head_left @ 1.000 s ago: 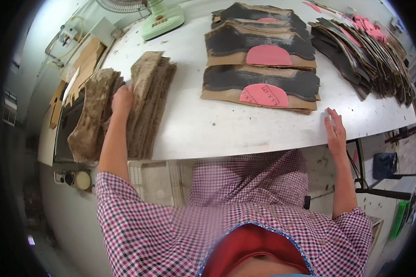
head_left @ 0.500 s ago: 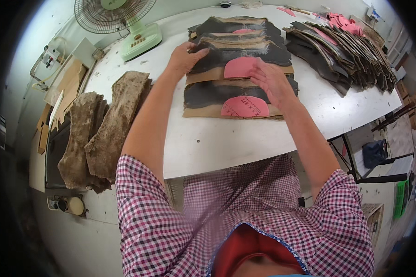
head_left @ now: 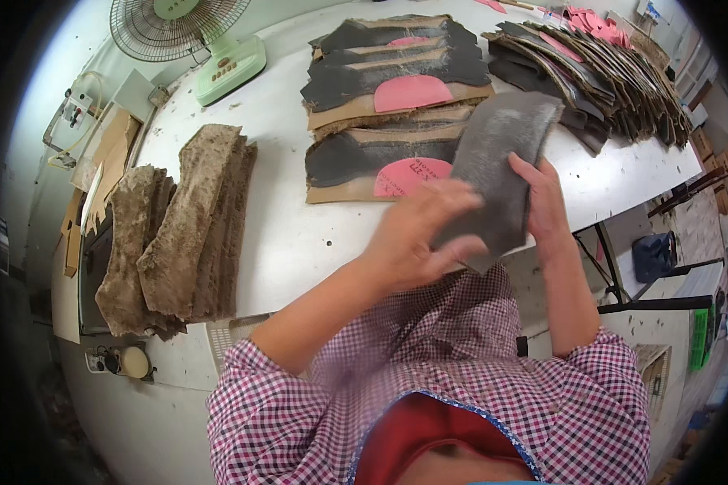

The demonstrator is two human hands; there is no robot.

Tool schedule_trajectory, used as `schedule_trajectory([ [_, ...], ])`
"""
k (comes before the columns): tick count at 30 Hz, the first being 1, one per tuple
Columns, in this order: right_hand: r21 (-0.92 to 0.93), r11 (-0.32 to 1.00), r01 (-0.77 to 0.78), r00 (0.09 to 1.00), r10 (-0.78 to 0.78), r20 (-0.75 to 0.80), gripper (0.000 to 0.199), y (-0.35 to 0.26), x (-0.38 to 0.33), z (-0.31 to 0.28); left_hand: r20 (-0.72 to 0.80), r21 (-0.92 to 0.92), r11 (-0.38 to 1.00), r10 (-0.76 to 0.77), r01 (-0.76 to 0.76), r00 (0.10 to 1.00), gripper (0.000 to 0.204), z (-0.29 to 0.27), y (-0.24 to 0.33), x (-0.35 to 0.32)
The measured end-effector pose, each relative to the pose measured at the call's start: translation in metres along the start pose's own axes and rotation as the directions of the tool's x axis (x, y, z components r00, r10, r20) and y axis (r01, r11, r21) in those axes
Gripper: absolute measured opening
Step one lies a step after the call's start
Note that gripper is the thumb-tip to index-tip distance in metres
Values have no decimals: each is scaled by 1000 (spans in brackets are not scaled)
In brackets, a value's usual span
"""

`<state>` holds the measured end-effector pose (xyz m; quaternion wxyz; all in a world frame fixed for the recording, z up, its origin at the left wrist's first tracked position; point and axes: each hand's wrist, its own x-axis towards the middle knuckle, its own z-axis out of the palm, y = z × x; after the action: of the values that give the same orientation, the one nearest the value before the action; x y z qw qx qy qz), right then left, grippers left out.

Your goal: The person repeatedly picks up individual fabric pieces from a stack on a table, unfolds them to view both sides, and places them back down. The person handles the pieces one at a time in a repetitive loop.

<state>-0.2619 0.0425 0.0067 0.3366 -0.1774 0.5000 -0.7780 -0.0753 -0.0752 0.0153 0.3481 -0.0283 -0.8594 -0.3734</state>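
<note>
My right hand [head_left: 544,194] grips a dark grey leather-like piece [head_left: 505,153] by its right edge, thumb on top, and holds it tilted above the table's front edge. Beside the piece's lower left side is my left hand [head_left: 421,234], fingers and thumb spread and slightly blurred; I cannot tell whether it touches the piece. Overlapping dark pieces with tan bands [head_left: 380,149] lie in a row on the table beyond. Pink half-round patches [head_left: 412,94] rest on them, and the nearest patch is partly hidden by my left hand and the held piece.
A fanned pile of dark pieces [head_left: 594,89] lies on the white table [head_left: 275,234] at the right, with pink scraps [head_left: 597,28] behind. Brown fleecy pieces [head_left: 192,218] are stacked at the left edge. A green fan [head_left: 230,69] stands at the back left.
Both hands have come back from the row of pieces toward me. My right hand now holds a dark grey piece, and my left hand has moved right, close to it. The view has shifted slightly.
</note>
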Motion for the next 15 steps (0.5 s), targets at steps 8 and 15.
schedule_trajectory([
  [8,-197,947,-253,884,310,350,47,10,-55,25,280,-940,-51,-677,337,680,50,17,-12,-31],
  [15,-717,430,549,835,-238,497,70,3,-86,47,96,-981,46,-726,187,681,43,10,14,-30],
])
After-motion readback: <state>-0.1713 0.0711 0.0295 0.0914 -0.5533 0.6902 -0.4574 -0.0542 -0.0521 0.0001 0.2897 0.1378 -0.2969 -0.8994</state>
